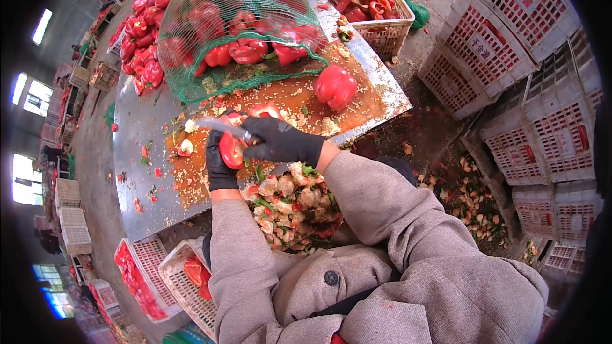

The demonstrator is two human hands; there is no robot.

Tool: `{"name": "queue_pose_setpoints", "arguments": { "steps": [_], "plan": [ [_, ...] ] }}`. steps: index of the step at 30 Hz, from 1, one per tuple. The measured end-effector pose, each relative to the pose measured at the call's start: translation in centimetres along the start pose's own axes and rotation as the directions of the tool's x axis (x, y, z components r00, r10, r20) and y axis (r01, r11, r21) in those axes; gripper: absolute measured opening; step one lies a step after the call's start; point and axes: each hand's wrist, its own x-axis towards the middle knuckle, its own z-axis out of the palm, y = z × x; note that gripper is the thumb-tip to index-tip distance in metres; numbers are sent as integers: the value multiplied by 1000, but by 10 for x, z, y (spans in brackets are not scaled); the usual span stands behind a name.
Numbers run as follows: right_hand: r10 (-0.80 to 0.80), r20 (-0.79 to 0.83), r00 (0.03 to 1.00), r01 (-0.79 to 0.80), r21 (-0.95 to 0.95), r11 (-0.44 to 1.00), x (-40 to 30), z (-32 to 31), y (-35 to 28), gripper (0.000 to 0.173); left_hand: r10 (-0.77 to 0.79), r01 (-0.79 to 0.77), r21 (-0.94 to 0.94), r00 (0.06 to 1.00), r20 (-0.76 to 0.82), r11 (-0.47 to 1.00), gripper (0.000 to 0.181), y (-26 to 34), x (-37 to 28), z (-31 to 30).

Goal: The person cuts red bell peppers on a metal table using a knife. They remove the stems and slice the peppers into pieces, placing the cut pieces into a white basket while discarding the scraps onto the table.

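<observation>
My left hand [221, 167], in a black glove, grips a cut red bell pepper [232, 149] over the near edge of the metal table [143, 172]. In my right hand [286, 139], also gloved in black, is a knife [224, 126]; its blade reaches left across the top of the pepper, and its handle is mostly hidden by the fingers. Behind my hands lies another opened red pepper [265, 111]. To the right, a whole red bell pepper [336, 87] rests among scattered seeds. Below my hands is a heap of pepper cores and stems [291, 200].
A green mesh bag [239, 19] of peppers lies on the table, near a loose pepper pile [148, 33]. A crate of cut peppers [387, 24] stands beyond. Stacked crates [497, 52] rise at right; more crates [191, 267] sit lower left. Core scraps [471, 205] litter the floor.
</observation>
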Motion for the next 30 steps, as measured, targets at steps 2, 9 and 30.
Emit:
{"name": "queue_pose_setpoints", "arguments": {
  "steps": [2, 9, 30],
  "plan": [
    [-16, 112, 994, 9, 59, 998, 2, 5, 1, 33, -71, 86, -135, 991, 109, 987, 49, 2, 3, 6],
    [74, 258, 963, -118, 158, 980, 2, 3, -3, 36, 23, -68, 388, 993, 119, 919, 44, 6, -11, 52],
    [-7, 116, 993, 12, -40, 999, -11, -17, -2, 42, 123, -133, -397, 991, -52, 908, 34, 12, -22, -36]
  ]
}}
